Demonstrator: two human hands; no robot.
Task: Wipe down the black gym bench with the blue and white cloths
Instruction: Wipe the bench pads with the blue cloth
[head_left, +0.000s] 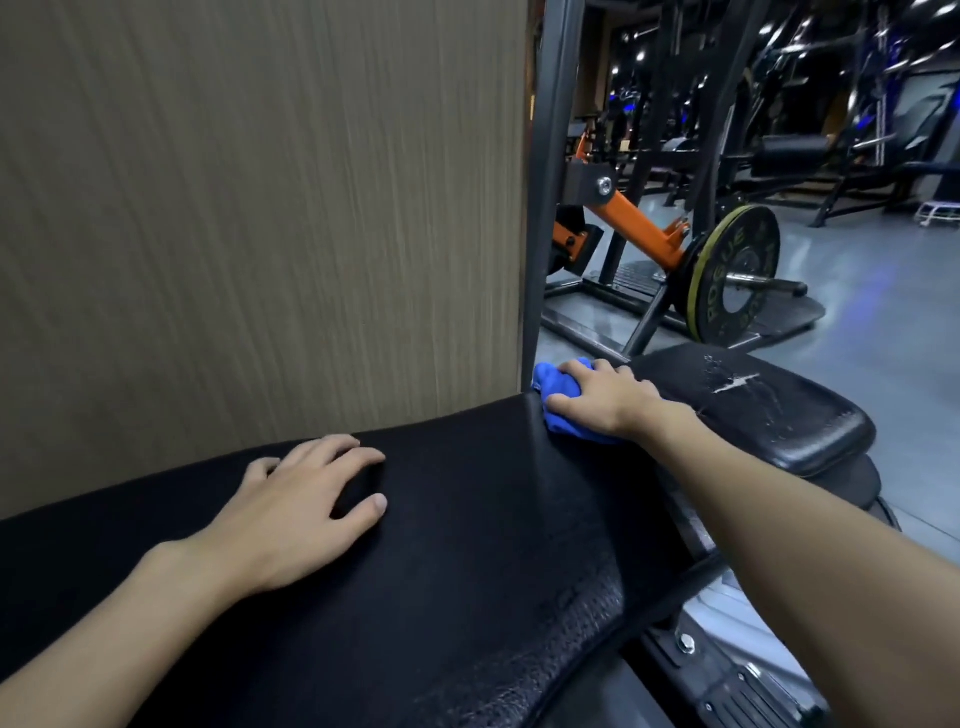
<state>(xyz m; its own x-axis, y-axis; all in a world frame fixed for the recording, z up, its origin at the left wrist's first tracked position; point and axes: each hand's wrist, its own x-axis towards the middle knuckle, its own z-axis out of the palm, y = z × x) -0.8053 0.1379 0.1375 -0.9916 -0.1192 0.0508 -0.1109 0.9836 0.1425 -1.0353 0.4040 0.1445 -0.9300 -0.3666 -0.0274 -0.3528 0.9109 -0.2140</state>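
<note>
Head view.

- My left hand (291, 514): palm down on the black bench (467, 545), near its wall-side edge, fingers slightly spread, holding nothing.
- My right hand (602, 397): arm stretched forward, fingers curled over the bunched blue cloth (553, 382), pressing it onto the bench's far corner.
- Seat pad (769, 410): just beyond the cloth, cover cracked with white showing.
- Wall panel (260, 208): wood-grained, close along the bench's left edge.
- Black post (548, 182): upright at the panel's end, directly behind the cloth.
- Orange lever (634, 223) with weight plate (735, 275): on the floor beyond.
</note>
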